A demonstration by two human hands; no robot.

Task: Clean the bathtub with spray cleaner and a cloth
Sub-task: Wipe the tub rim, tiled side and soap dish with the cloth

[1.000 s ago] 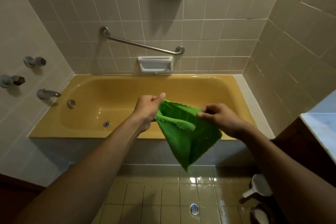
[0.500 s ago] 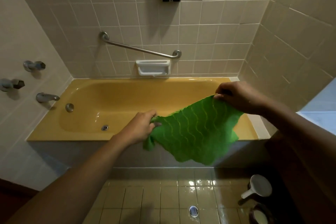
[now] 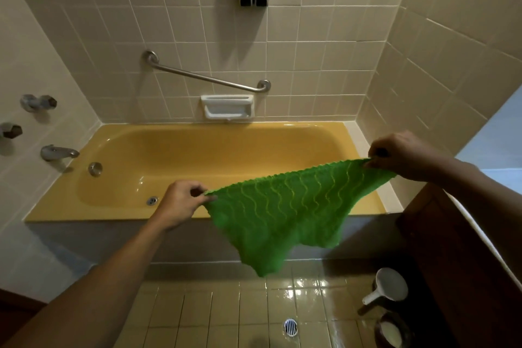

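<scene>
A green cloth (image 3: 285,212) with a wavy pattern hangs spread out in front of the yellow bathtub (image 3: 197,133). My left hand (image 3: 180,203) pinches its left corner over the tub's near rim. My right hand (image 3: 404,155) pinches the opposite corner, higher, over the tub's right end. The cloth's lower edge droops toward the floor. The tub looks dry and holds nothing. No spray bottle is in view.
Taps and a spout (image 3: 58,152) stick out of the left wall. A grab bar (image 3: 206,78) and soap dish (image 3: 227,107) are on the back wall. A white scoop (image 3: 388,285) sits on the wet tiled floor beside a dark wooden cabinet (image 3: 466,263). A floor drain (image 3: 290,326) lies below.
The cloth went from bunched between my hands to stretched wide. My right hand moved up and to the right; my left hand stayed near the tub's front rim.
</scene>
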